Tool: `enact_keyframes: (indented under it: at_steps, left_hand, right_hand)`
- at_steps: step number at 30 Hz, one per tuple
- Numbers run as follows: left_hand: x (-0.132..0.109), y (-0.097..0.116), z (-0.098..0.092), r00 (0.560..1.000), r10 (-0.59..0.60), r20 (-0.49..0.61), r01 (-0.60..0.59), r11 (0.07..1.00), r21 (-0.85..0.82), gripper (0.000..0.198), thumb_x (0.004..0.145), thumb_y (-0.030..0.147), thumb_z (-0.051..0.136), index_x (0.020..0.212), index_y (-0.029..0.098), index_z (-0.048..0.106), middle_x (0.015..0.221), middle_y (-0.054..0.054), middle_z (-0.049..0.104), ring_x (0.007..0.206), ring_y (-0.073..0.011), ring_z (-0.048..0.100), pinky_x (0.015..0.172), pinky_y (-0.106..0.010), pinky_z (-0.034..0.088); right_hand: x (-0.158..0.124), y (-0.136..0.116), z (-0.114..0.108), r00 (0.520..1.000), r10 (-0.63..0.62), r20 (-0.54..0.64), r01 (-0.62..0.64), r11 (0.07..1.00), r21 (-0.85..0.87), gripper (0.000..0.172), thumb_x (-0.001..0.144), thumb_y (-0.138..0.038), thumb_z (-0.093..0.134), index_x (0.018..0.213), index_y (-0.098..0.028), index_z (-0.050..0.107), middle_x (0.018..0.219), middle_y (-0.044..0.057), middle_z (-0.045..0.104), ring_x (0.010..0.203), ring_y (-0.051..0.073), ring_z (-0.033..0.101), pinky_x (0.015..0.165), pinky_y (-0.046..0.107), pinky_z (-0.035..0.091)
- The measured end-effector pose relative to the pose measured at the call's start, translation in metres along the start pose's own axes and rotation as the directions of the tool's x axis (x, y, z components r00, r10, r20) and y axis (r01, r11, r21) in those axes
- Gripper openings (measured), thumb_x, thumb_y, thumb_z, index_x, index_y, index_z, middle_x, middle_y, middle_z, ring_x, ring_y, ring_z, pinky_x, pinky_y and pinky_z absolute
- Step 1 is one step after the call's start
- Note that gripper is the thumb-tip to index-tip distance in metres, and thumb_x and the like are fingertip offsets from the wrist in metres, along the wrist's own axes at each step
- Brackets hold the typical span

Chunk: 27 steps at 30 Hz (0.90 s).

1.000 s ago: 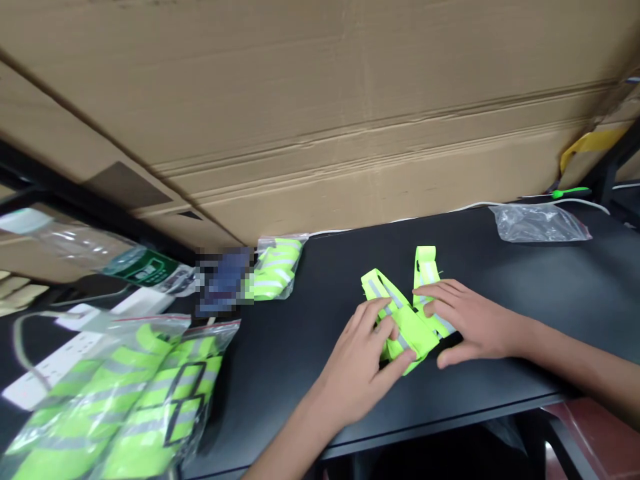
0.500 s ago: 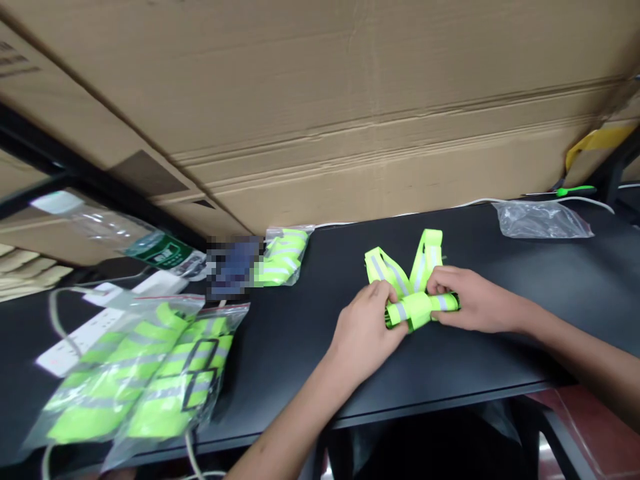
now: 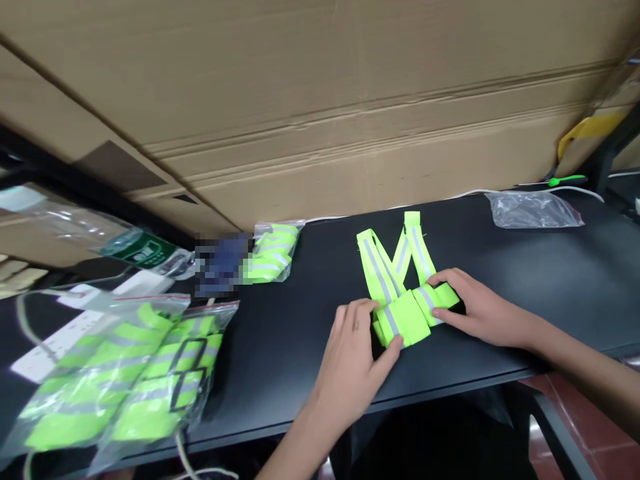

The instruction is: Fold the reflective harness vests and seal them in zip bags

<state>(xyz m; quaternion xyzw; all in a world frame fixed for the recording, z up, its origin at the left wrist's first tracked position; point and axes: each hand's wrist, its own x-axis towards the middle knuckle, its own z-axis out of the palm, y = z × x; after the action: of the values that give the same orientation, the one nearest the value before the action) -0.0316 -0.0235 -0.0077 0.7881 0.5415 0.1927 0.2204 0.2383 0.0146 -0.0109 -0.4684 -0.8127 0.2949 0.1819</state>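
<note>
The left hand [image 3: 350, 350] has thumb and fingers closed on the left end of a folded bundle of yellow-green reflective strap [image 3: 410, 319], and the right hand [image 3: 477, 310] pinches the other end, thumb in front and fingers behind. Half a second ago the bundle was a tight roll between the hands; now it is looser and flatter, slightly slanted at the front of the black tabletop [image 3: 280, 353], and the strap loops [image 3: 376, 267] reach farther out beyond it. By the look of it, the rolling has partly opened out, leaving the loops as the length not gathered in. Off to the left, well apart from the hands, two bagged strap bundles [image 3: 160, 380] overlap a white power strip [image 3: 37, 357], with a plastic bottle [image 3: 137, 247] behind; they crowd that side, though nothing stands between hands and loops. Farther back lie a smaller bagged bundle [image 3: 274, 252], beside a pixelated patch I cannot make out, and, at right, a transparent bag [image 3: 533, 211] near a green-handled tool [image 3: 567, 181]. Cardboard [image 3: 350, 160] walls off the rear
</note>
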Motion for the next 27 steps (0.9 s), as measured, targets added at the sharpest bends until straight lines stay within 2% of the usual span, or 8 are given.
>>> enact_keyframes:
  at_steps: [2,6,10,14,18,21,24,27]
  left_hand:
    - [0.006,0.006,-0.002,0.996,-0.08,0.046,0.08,0.997,0.007,0.042,0.089,0.034,0.062,0.126,0.018,0.052,0.112,-0.01,0.061,0.107,-0.0311,0.057,0.09,-0.05,0.05]
    - [0.019,0.017,-0.007,0.984,-0.136,0.118,0.138,0.99,-0.006,0.032,0.076,0.027,0.069,0.105,0.021,0.057,0.098,-0.003,0.063,0.092,-0.027,0.06,0.074,-0.04,0.049]
    - [0.029,0.019,-0.003,0.996,-0.089,0.018,0.089,0.996,0.032,0.023,0.073,0.015,0.065,0.084,0.023,0.047,0.087,0.001,0.058,0.075,-0.0202,0.056,0.061,-0.032,0.043]
    - [0.026,0.01,0.007,0.988,0.107,-0.114,-0.075,0.965,0.253,0.025,0.076,-0.001,0.053,0.082,0.023,0.047,0.093,-0.004,0.057,0.092,-0.0254,0.054,0.073,-0.036,0.047]
    - [0.001,0.003,0.008,0.979,0.202,0.011,-0.203,0.975,0.092,0.018,0.083,0.013,0.064,0.092,0.022,0.051,0.122,-0.009,0.053,0.117,-0.0301,0.048,0.093,-0.044,0.048]
    - [-0.014,0.002,0.004,0.983,0.16,0.087,-0.154,0.986,-0.07,0.014,0.094,0.033,0.062,0.098,0.024,0.053,0.137,-0.008,0.049,0.131,-0.0312,0.041,0.102,-0.048,0.044]
    - [-0.013,0.004,0.003,0.994,0.086,0.073,-0.077,0.99,-0.118,0.012,0.1,0.03,0.053,0.111,0.025,0.053,0.133,-0.008,0.055,0.128,-0.0287,0.045,0.103,-0.049,0.044]
    - [-0.003,0.007,0.002,0.995,0.032,0.094,-0.022,0.994,-0.104,0.033,0.092,0.027,0.062,0.123,0.023,0.051,0.123,-0.009,0.06,0.119,-0.0299,0.052,0.096,-0.049,0.049]
  right_hand:
    - [0.009,-0.001,-0.006,0.996,0.016,0.092,-0.017,1.0,0.011,0.042,0.093,-0.044,0.06,0.128,-0.023,0.051,0.126,0.011,0.059,0.121,0.027,0.055,0.102,0.044,0.046]
    - [0.024,-0.009,-0.017,0.975,-0.023,0.222,0.03,0.999,-0.025,0.03,0.085,-0.036,0.066,0.108,-0.019,0.06,0.103,0.007,0.063,0.097,0.024,0.06,0.086,0.04,0.049]
    - [0.029,-0.019,-0.016,0.985,-0.076,0.153,0.08,0.997,-0.023,0.02,0.076,-0.017,0.067,0.088,-0.021,0.052,0.083,-0.001,0.055,0.072,0.017,0.051,0.065,0.03,0.043]
    - [0.02,-0.017,0.004,0.973,-0.223,-0.065,0.206,0.958,-0.198,0.024,0.077,-0.007,0.063,0.091,-0.021,0.05,0.1,0.007,0.059,0.096,0.024,0.054,0.083,0.037,0.046]
    - [-0.005,-0.013,0.018,0.966,-0.256,-0.013,0.249,0.948,-0.199,0.03,0.088,-0.042,0.071,0.102,-0.022,0.054,0.132,0.015,0.055,0.125,0.033,0.048,0.099,0.05,0.043]
    - [-0.019,-0.012,0.017,0.988,-0.155,-0.002,0.155,0.986,-0.063,0.021,0.099,-0.043,0.055,0.112,-0.026,0.054,0.14,0.011,0.053,0.132,0.028,0.046,0.106,0.049,0.04]
    - [-0.017,-0.011,0.013,0.998,-0.057,-0.027,0.056,0.998,-0.013,0.032,0.101,-0.041,0.052,0.128,-0.025,0.049,0.137,0.011,0.055,0.128,0.026,0.049,0.108,0.048,0.04]
    - [-0.006,-0.011,0.006,0.996,-0.048,0.076,0.05,0.998,-0.03,0.041,0.097,-0.045,0.057,0.13,-0.022,0.051,0.127,0.012,0.059,0.121,0.029,0.051,0.105,0.05,0.042]
